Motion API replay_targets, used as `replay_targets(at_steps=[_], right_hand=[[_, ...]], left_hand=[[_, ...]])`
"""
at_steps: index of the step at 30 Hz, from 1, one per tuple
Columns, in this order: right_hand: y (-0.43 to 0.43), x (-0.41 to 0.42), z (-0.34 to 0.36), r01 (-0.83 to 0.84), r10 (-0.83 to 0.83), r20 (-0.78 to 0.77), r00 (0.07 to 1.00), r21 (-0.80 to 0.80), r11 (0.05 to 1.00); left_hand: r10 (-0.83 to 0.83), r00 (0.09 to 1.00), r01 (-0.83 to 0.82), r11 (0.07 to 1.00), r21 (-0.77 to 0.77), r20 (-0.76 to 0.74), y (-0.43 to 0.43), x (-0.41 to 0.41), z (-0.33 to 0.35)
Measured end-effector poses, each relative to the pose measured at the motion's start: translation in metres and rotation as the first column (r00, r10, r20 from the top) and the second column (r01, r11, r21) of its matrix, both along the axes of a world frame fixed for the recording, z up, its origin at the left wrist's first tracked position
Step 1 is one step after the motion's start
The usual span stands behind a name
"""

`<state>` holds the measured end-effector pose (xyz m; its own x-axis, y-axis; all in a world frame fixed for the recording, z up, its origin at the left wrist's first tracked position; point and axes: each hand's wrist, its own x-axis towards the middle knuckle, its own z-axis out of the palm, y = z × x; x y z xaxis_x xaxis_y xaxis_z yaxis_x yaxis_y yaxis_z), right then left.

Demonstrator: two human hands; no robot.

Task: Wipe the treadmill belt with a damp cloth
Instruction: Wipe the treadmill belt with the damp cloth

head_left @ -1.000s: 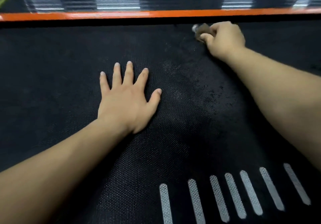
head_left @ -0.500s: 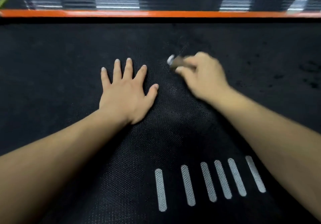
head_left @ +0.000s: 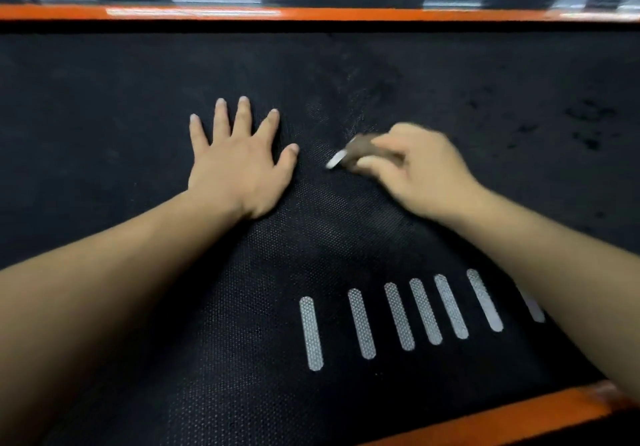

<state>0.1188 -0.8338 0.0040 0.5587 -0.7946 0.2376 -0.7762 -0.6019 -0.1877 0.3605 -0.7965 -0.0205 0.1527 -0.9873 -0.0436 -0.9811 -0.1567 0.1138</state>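
While the left hand [head_left: 239,168] lies flat with fingers spread near the middle of the treadmill belt [head_left: 104,99], the right hand [head_left: 422,172] just beside it curls its fingers round a small wadded cloth [head_left: 353,151] pressed to the belt. The cloth pokes out leftward, towards the left thumb. I'd guess the next stroke runs towards the far orange rail [head_left: 346,13].

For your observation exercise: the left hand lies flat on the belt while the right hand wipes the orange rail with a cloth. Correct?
No. The head view shows the right hand holding the cloth on the belt, not the orange rail.
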Motion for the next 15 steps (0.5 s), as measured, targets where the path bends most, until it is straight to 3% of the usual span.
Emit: replay_targets(at_steps=[3, 4, 6, 8, 10, 11, 13, 15], right_hand=[[-0.045, -0.019, 0.008, 0.351, -0.348, 0.078, 0.934, -0.029, 0.936], [-0.042, -0.015, 0.008, 0.399, -0.395, 0.103, 0.913, -0.025, 0.916], [-0.005, 0.000, -0.001, 0.317, -0.317, 0.114, 0.942, 0.014, 0.948], [0.056, 0.009, -0.003, 0.060, -0.077, 0.143, 0.987, 0.118, 0.991], [0.074, -0.002, 0.000, -0.057, 0.039, 0.108, 0.993, 0.168, 0.984], [0.063, -0.010, 0.002, -0.035, 0.028, 0.073, 0.997, 0.108, 0.994], [0.025, -0.025, 0.006, 0.161, -0.162, 0.088, 0.983, 0.018, 0.987], [0.016, -0.025, 0.006, 0.337, -0.339, 0.131, 0.931, 0.044, 0.941]], left_hand=[[-0.005, 1.000, 0.005, 1.000, 0.016, -0.007, -0.001, -0.001, 0.002], [-0.005, 1.000, 0.005, 1.000, 0.015, -0.011, -0.001, -0.001, 0.002], [-0.006, 1.000, 0.006, 1.000, 0.000, -0.016, -0.002, -0.002, 0.001], [0.001, 1.000, -0.001, 1.000, -0.012, -0.011, -0.001, -0.001, 0.000], [0.003, 1.000, -0.003, 1.000, -0.013, -0.010, 0.001, 0.001, -0.001], [-0.001, 1.000, 0.001, 1.000, -0.012, -0.013, 0.001, 0.001, -0.001], [-0.009, 1.000, 0.008, 1.000, -0.011, -0.021, 0.000, -0.001, 0.000], [-0.013, 1.000, 0.013, 1.000, -0.014, -0.025, 0.001, -0.002, 0.001]])
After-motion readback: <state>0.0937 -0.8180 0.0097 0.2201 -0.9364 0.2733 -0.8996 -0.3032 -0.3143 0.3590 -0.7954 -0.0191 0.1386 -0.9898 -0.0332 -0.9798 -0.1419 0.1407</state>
